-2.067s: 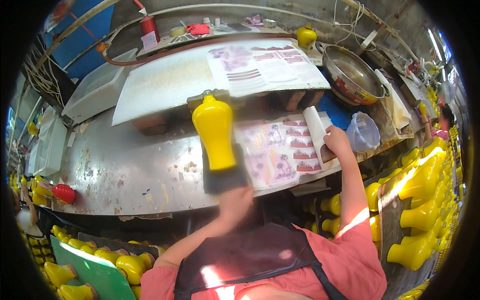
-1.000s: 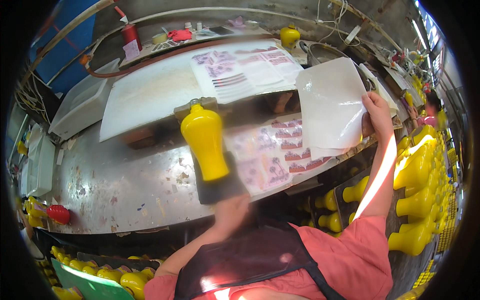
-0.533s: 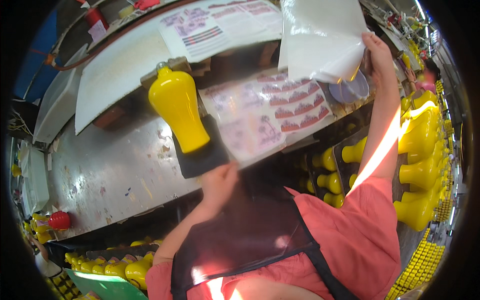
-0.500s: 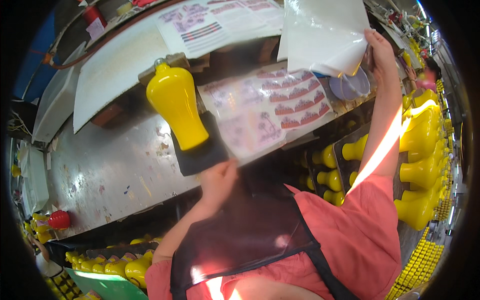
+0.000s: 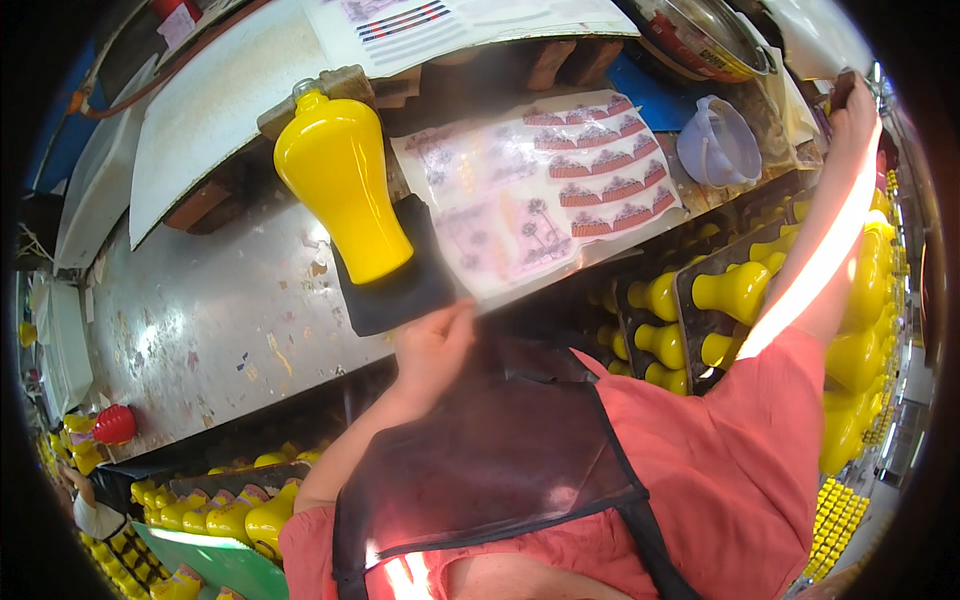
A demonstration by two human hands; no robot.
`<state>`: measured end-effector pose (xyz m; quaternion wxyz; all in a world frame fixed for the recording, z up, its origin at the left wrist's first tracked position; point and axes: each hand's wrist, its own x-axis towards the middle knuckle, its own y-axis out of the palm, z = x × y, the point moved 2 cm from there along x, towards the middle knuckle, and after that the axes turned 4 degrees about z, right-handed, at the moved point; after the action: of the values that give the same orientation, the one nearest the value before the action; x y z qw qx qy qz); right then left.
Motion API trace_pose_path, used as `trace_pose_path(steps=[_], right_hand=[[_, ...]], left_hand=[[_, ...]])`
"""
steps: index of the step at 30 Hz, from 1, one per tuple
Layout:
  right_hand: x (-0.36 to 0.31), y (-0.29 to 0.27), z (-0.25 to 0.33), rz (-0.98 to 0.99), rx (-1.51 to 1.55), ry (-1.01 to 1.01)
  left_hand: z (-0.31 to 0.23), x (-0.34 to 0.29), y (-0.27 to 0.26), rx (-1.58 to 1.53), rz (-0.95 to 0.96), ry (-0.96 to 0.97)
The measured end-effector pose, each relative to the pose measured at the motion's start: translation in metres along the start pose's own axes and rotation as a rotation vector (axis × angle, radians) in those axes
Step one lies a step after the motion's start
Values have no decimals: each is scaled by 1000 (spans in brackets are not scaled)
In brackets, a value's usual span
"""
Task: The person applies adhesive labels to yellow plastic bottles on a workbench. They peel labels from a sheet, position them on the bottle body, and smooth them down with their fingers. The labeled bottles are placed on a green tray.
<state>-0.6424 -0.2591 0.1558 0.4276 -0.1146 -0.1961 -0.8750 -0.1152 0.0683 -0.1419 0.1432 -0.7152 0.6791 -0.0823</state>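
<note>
My left hand [image 5: 435, 342] is closed at the table's front edge, beside a black pad [image 5: 400, 285] and the near corner of a decal sheet [image 5: 505, 245]. Whatever its curled fingers hold, if anything, is hidden. A glossy yellow vase [image 5: 345, 190] lies over the pad, its silvery end [image 5: 303, 88] against a brownish block [image 5: 355, 84]. Far to the right, my outstretched right hand [image 5: 855, 118] is closed on a small dark brown piece [image 5: 843, 88]. A glossy whitish sheet [image 5: 820, 38] is just beyond those fingers; I cannot tell whether they still grip it.
A lilac bucket [image 5: 718, 145] and a round metal pan [image 5: 700, 40] stand at the back right. Racks of yellow vases [image 5: 735, 290] are below right, others [image 5: 230, 520] lower left. A white board [image 5: 215, 110] with printed sheets spans the back. A red ribbed object [image 5: 114, 425] sits left.
My right hand has moved farther right, carrying the whitish sheet away from above the table and uncovering the bucket and pan. My left hand stays by the pad. The view has shifted slightly.
</note>
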Motion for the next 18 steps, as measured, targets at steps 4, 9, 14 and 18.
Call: trace_pose_path(steps=[4, 9, 14, 18], right_hand=[[19, -10, 17, -59, 55, -14], [-2, 20, 6, 8, 29, 26], [-97, 61, -42, 418, -224, 74], [-180, 96, -57, 726, -329, 124]], left_hand=[[-2, 0, 0, 4, -13, 28], [3, -1, 0, 64, -9, 51], [2, -1, -2, 60, 24, 77], [-17, -5, -9, 130, 102, 278]])
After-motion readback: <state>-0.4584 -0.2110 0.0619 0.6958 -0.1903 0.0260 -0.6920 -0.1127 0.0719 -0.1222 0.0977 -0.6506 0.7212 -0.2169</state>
